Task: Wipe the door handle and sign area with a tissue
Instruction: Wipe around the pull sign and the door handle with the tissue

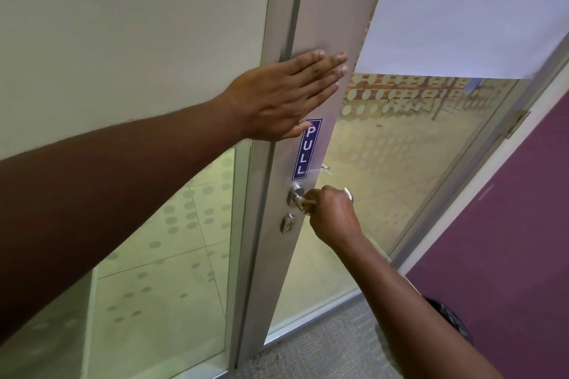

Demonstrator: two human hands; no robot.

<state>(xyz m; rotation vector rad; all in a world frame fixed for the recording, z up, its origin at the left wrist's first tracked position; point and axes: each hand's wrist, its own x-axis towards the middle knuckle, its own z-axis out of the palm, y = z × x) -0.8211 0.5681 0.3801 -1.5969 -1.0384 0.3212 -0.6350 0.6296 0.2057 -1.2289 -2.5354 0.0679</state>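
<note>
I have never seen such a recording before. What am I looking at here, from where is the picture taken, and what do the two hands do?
There is no machine: a person wears one camera on the head, looking forward and down at their own bare hands. The left hand lies flat on the metal door frame, above the blue PULL sign. The right hand is closed around the metal door handle; below it sits a keyhole. No tissue is visible, though one could be hidden inside the closed right hand.
</note>
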